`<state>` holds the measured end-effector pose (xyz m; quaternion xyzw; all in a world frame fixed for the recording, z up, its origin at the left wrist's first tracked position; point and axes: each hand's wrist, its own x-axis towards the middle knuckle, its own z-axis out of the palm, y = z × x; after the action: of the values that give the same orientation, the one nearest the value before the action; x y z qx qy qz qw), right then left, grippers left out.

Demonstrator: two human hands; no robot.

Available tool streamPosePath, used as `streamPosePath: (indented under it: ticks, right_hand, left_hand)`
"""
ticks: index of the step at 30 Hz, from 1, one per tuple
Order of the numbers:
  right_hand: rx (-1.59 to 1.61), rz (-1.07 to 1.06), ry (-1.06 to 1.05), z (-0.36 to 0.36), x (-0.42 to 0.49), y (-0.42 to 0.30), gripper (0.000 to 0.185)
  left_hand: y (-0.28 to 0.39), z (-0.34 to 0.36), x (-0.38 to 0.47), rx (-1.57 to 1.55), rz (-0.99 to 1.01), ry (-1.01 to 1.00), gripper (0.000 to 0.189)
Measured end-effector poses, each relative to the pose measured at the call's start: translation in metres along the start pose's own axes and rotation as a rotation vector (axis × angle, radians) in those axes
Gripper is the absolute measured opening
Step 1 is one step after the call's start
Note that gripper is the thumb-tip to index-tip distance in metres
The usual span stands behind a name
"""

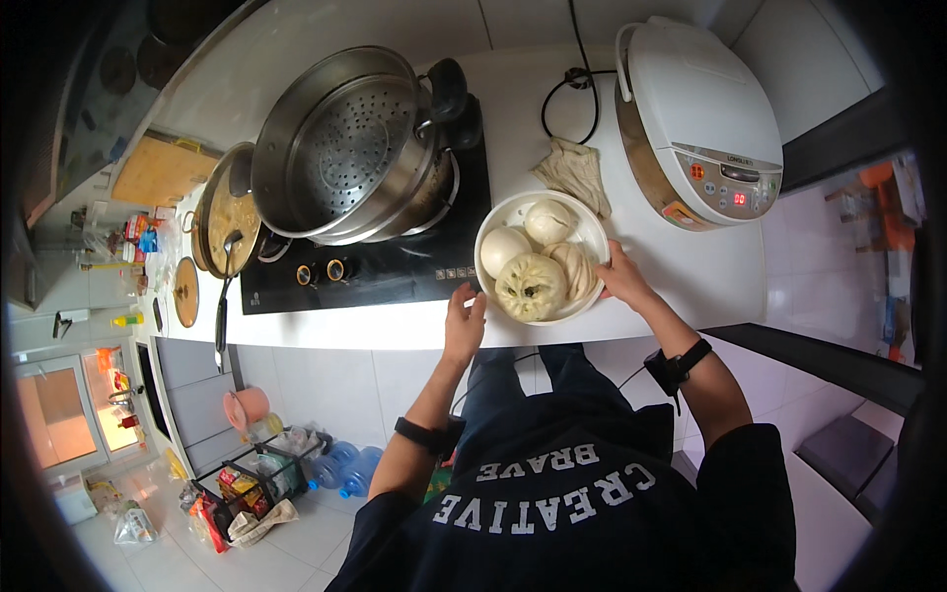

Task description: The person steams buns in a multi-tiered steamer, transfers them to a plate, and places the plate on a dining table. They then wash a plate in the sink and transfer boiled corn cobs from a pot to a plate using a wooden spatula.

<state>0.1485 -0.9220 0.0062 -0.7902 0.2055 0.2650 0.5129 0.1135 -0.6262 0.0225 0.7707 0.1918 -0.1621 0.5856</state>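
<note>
A round white bowl (485, 219) sits near the counter's front edge, overlapping the cooktop's right end. In it are a smooth steamed bun (503, 250), a bun with a cracked top (547, 222), a pleated stuffed bun (530, 288) with dark filling showing, and a folded steamed roll (572, 271). My right hand (623, 275) grips the bowl's right rim. Beside the lower left rim is my left hand (464, 324), fingers slightly apart and holding nothing; whether it touches the bowl is unclear. A crumpled cloth (573, 172) lies just behind the bowl.
On the black cooktop (370, 275) stands a steel steamer pot (355, 148) with black handles. Left of it is a pan of food (229, 214) with a black-handled ladle (223, 303) projecting past the counter edge. A white rice cooker (703, 126) and a black cord (546, 103) are right.
</note>
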Motion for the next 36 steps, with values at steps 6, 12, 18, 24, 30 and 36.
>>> streamPosePath:
  ticks: [6,12,18,24,30,36]
  right_hand:
    - [0.226,0.067,-0.084,0.000,-0.001,-0.006,0.043]
    - [0.342,0.016,0.033,0.016,-0.031,-0.001,0.040]
    - [0.527,-0.043,0.203,0.014,-0.102,0.025,0.046]
    - [0.672,-0.089,0.363,-0.007,-0.208,0.067,0.048]
    - [0.739,-0.015,0.545,-0.021,-0.295,0.138,0.055]
    - [0.781,-0.072,0.764,-0.055,-0.399,0.224,0.045]
  left_hand:
    - [-0.001,0.010,0.030,-0.205,-0.116,-0.255,0.026]
    - [0.019,-0.002,0.027,-0.051,-0.025,-0.388,0.024]
    - [0.038,0.000,0.006,0.021,0.128,-0.551,0.045]
    - [0.044,0.056,-0.033,-0.115,0.145,-0.803,0.053]
    - [0.051,0.120,-0.092,0.013,0.028,-0.971,0.058]
    - [0.053,0.218,-0.175,0.234,-0.110,-1.248,0.041]
